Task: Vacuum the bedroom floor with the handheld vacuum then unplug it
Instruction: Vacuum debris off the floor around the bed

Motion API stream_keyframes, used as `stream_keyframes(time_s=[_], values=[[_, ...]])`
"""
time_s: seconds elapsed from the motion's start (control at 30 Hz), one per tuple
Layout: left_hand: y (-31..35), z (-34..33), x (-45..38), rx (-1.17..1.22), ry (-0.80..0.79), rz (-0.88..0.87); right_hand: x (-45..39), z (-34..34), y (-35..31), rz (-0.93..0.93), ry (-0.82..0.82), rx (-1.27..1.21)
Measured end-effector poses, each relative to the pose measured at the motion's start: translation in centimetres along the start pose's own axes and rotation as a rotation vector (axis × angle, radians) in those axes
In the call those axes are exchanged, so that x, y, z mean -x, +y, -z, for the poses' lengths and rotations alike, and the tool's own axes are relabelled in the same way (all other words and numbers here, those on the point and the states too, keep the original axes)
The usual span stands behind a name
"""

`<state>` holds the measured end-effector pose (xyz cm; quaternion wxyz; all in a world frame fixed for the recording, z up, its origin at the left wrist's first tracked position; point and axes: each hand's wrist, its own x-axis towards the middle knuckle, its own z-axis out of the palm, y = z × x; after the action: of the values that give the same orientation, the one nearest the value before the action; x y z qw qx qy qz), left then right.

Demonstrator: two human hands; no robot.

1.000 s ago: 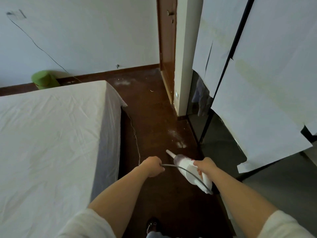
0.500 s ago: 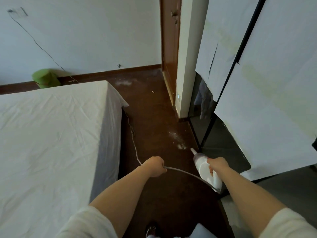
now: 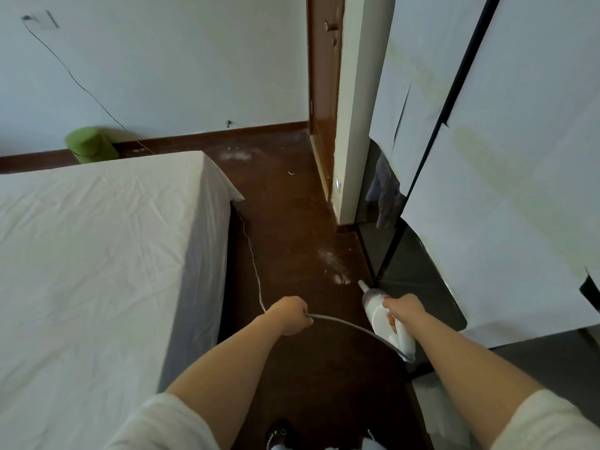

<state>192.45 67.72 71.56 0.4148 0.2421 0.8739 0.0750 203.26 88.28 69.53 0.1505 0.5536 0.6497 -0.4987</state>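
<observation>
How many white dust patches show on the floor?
2: one dust patch just ahead of the vacuum nozzle, another dust patch by the far baseboard. The bed may hide more.

Glossy dark wood floor (image 3: pixel 292 222), seemingly smooth plastic vacuum (image 3: pixel 378 315)

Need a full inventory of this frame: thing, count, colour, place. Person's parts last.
handheld vacuum: 1, white, low over floor by wardrobe, nozzle toward dust
power cord: 1, grey-white, from vacuum through left hand, along bed
dust patches: 2, whitish, one ahead of nozzle, one near far wall
floor: 1, dark brown wood
bed: 1, white sheet, left
green container: 1, behind bed at wall
door: 1, brown, far end
wardrobe panels: white, black frame, right
left hand: grips cord
right hand: grips vacuum
sleeves: 2, white, bottom edge
</observation>
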Motion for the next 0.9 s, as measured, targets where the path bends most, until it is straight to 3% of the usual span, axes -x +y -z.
stream_keyframes(time_s=[0.5,0.9], values=[[-2.8,1.1,0.8,0.048,0.053,0.066,2.3,-4.2,-2.3,0.062,-0.135,0.035],[-1.7,1.1,0.4,0.050,0.037,0.031,0.2,-2.6,-1.8,0.018,-0.041,0.021]])
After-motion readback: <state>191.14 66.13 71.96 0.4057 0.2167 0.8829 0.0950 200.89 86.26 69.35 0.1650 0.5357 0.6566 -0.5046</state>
